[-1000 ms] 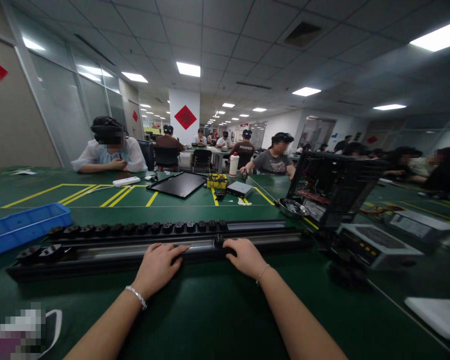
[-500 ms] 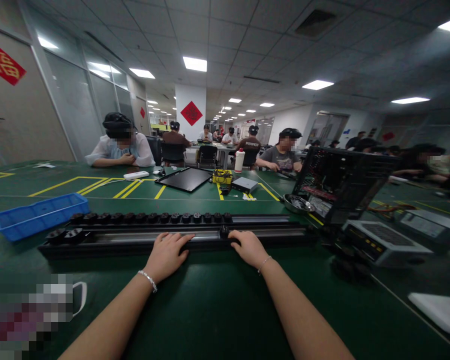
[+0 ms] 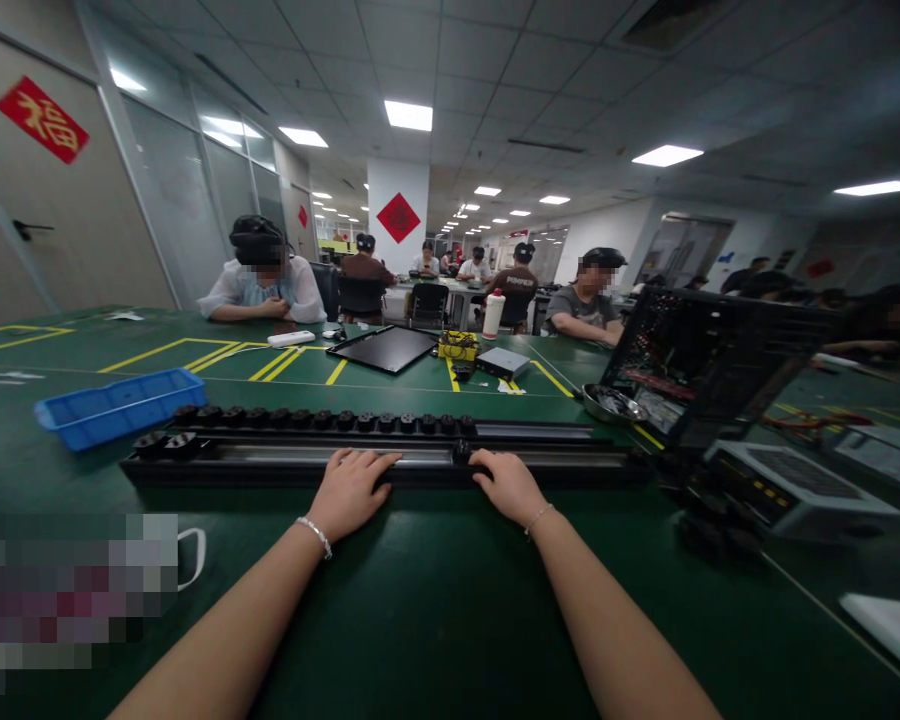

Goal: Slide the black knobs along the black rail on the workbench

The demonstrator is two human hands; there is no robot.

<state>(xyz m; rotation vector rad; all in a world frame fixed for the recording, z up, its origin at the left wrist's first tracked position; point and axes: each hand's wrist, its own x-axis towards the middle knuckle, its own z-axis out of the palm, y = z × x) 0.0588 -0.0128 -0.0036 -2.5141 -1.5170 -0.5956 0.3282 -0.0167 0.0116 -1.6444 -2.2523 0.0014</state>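
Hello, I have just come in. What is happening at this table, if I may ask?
A person has both bare hands at the nearer black rail. The left hand rests on it with fingers spread; the right hand is beside a lone black module, though its grip is unclear. Two more modules sit at the rail's left end. Behind lies another rail bearing a row of modules. A blue tray stands at the left.
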